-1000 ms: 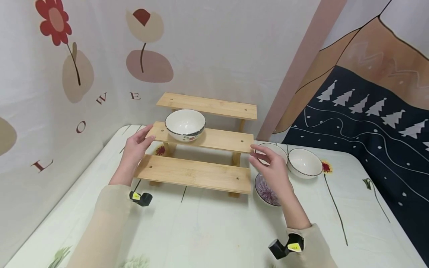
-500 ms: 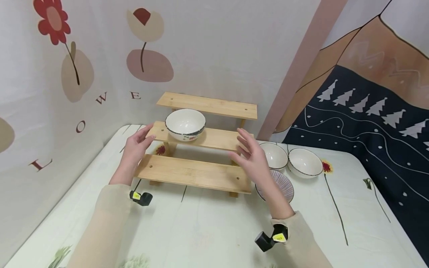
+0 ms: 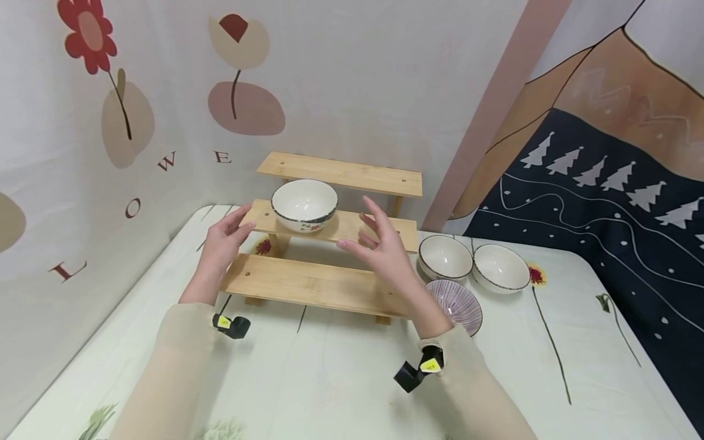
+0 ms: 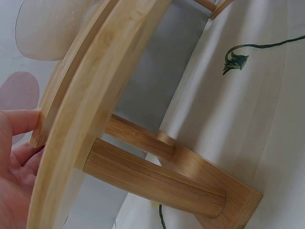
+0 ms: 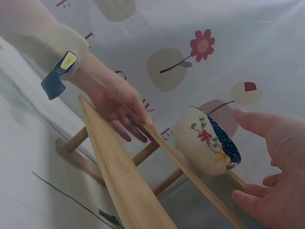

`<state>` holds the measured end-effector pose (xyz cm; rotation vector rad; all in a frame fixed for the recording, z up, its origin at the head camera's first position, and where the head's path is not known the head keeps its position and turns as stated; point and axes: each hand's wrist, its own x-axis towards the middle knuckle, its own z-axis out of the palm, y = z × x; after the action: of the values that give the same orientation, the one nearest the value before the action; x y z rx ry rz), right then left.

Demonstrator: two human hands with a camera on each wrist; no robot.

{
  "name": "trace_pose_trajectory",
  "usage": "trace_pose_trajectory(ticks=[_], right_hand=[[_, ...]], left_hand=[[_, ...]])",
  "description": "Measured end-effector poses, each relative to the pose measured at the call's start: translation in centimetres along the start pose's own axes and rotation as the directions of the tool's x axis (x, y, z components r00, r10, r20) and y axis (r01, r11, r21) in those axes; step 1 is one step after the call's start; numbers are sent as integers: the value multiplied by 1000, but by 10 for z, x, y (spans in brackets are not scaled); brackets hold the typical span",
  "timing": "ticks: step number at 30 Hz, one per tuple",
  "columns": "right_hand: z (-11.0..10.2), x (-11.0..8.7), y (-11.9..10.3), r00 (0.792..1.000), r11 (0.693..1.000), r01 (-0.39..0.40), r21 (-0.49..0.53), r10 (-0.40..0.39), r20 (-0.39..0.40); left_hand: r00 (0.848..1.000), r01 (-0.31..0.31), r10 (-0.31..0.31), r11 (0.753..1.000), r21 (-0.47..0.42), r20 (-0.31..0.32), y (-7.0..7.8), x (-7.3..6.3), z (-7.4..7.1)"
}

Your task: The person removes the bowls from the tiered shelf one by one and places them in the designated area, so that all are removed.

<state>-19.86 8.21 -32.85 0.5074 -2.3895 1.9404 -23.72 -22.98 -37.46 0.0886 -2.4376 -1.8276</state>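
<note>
A three-tier wooden shelf stand [image 3: 313, 281] stands on the cloth-covered table. On its middle tier, left of centre, a white bowl [image 3: 304, 205] sits upright; the right wrist view shows flowers and a dark blue patch on the bowl's outside [image 5: 205, 143]. My left hand [image 3: 219, 244] holds the left end of that tier between thumb and fingers, which the left wrist view shows partly hidden behind the wood. Over the tier's right half, my right hand [image 3: 382, 250] is spread, thumb and fingers apart, a little right of the bowl and holding nothing.
Right of the stand are two white bowls, one nearer [image 3: 445, 257] and one farther right [image 3: 501, 267]. A purple-striped bowl [image 3: 456, 305] lies in front of them, partly behind my right forearm. A printed wall cloth [image 3: 352, 79] hangs close behind the stand.
My right hand has left the right end of the middle tier and moved left toward the bowl, its fingers spreading. The left hand, stand and bowls stay put.
</note>
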Motion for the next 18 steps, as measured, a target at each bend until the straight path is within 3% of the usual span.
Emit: trace_pose_trajectory(ticks=[18], right_hand=[[25,27,2,1000,996,0,93,1,-7]], left_hand=[[1000,1,-1,1000,-4,7,2,-1,0]])
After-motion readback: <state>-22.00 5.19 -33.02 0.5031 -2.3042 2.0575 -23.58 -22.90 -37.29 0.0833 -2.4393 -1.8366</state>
